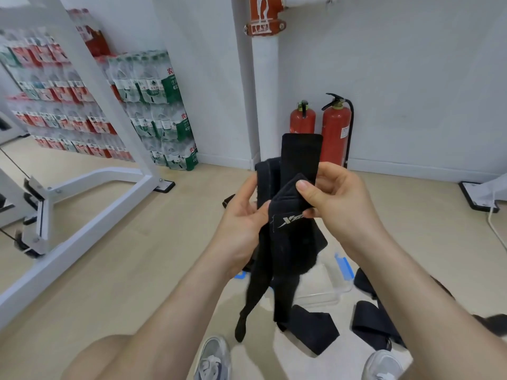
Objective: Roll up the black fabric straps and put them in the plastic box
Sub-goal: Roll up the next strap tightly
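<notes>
The long black fabric strap (288, 242) I hold is matt woven cloth, with a glossy silver logo patch (288, 222). The clear rectangular plastic box (321, 285) looks smooth and shiny. The tall red metal fire extinguisher (336, 133) gleams faintly.

Fire extinguishers (336, 133), bottled water packs (153, 105), white frame (82, 234)

It looks like a gym's storage corner. A white steel exercise frame (90, 185) with a cable (13, 163) stands on the pale floor (137, 242). Shrink-wrapped packs of bottled water (153, 105) are stacked against the wall, and two red fire extinguishers (336, 130) stand beside a pipe (266, 91).
</notes>
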A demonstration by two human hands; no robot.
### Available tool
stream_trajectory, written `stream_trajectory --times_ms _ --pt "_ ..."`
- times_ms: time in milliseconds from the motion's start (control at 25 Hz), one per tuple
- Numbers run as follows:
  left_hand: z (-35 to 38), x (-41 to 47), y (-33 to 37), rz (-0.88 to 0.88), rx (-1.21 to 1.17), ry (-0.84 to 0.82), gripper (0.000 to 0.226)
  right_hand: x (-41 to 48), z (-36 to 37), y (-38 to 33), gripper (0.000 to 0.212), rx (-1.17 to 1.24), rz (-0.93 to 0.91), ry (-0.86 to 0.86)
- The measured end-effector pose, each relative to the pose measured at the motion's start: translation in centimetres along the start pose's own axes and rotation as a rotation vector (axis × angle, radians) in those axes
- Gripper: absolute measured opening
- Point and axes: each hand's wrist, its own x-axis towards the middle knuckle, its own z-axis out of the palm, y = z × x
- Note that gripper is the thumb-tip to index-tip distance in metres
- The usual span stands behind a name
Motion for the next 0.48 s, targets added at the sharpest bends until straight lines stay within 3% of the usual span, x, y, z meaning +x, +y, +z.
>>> stream_trajectory --times_ms 480 --pt "0.69 -0.09 -0.15 -0.039 -0.256 -0.028 0.045 -0.04 0.99 0.37 0.022 0.067 -0.05 0.053"
